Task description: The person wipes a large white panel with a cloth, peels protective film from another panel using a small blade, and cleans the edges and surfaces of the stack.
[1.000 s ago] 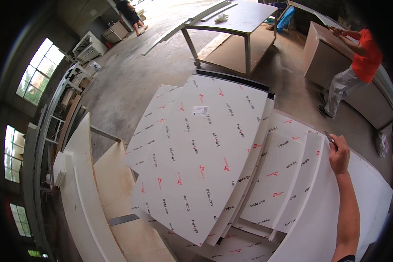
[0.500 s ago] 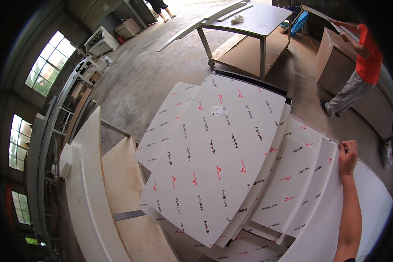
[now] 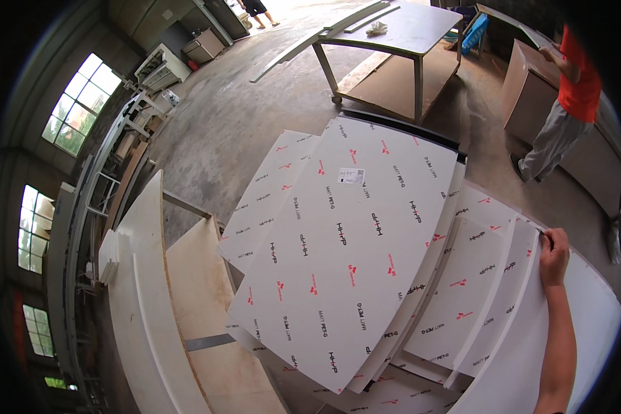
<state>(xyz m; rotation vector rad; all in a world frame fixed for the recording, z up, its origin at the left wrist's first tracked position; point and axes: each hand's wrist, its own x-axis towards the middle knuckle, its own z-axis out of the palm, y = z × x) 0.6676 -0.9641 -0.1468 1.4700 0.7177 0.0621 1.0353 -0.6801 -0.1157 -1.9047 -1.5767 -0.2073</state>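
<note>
At the right, my right hand [image 3: 555, 257] is closed, fingers bent together, at the far edge of a white panel [image 3: 514, 345]. A small dark tip shows at its fingers; what it belongs to is too small to make out. Left of that hand lie narrower film-covered panels [image 3: 455, 286] with red and black print. In the middle, a large film-covered panel [image 3: 338, 241] rests on top of a stack, with a white label [image 3: 351, 176] near its far end. My left hand is out of view.
A pale board [image 3: 134, 303] and a wooden-topped frame [image 3: 207, 290] stand at the left. Beyond the stack is a wheeled worktable [image 3: 400, 31] with long strips on it. A person in an orange top [image 3: 578, 86] works beside a cabinet [image 3: 531, 90] at the far right.
The whole scene has shifted slightly in the picture. My right hand keeps its place at the panel's edge. The person in orange has lowered their arms.
</note>
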